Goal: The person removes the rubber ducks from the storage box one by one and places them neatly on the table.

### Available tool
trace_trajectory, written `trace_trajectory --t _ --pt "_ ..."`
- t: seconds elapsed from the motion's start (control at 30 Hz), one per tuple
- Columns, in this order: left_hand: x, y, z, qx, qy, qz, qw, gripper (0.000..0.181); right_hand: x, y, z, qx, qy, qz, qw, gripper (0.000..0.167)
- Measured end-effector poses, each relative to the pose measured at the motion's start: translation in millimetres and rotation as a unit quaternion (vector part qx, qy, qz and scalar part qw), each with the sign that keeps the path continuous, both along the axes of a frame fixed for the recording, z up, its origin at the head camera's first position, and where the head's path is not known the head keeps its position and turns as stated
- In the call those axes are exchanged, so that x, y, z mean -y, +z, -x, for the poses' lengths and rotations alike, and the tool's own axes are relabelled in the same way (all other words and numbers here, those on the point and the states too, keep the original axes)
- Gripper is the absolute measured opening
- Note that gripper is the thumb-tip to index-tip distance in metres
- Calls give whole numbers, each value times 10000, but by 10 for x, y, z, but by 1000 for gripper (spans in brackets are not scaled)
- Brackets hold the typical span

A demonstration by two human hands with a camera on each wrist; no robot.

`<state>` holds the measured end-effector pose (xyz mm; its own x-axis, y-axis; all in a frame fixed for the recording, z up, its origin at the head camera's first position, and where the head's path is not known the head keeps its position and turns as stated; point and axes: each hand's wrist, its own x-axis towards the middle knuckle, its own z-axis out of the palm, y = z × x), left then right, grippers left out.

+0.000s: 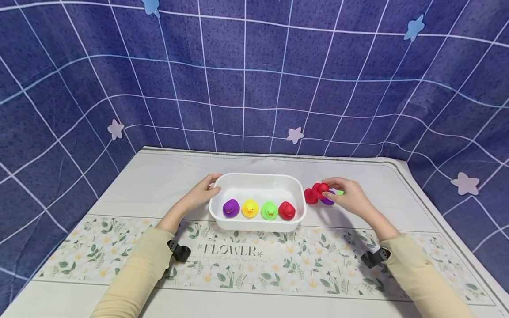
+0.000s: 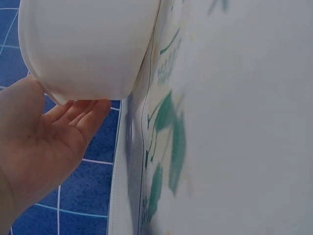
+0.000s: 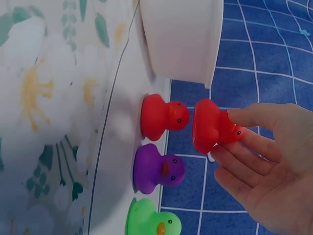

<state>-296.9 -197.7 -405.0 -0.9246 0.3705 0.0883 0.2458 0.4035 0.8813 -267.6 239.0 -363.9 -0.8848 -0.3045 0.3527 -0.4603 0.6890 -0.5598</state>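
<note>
One tub (image 1: 256,226) holds four ducks (image 1: 250,208), one each purple, yellow, green and red. At its three o'clock are four more (image 3: 155,169): two red, one purple, one green.

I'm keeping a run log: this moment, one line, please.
left hand: grips white tub | right hand: holds raised red duck | in tub: four ducks

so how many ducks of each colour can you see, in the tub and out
Red ducks: 3 (1 in the tub, 2 outside it, one of them held by the right hand)
Purple ducks: 2 (1 in, 1 out)
Green ducks: 2 (1 in, 1 out)
Yellow duck: 1 (in)
Total in view: 8
</note>
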Motion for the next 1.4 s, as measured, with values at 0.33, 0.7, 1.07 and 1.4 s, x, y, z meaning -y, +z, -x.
trace_trajectory --t 0.33,0.7,1.07,1.4 --pt "5 -20 9 -70 21 12 10000 49 -115 -11 -44 47 -98 -8 9999 33" --pt "-3 -3 -3 -69 63 35 10000 50 -237 22 -78 16 -254 -48 9997 34" --pt "15 -8 9 -44 63 59 10000 50 -378 20 -104 -180 -369 -95 9991 34" --pt "11 -28 11 -23 55 15 10000 50 -541 29 -123 -341 -583 -247 9974 32"
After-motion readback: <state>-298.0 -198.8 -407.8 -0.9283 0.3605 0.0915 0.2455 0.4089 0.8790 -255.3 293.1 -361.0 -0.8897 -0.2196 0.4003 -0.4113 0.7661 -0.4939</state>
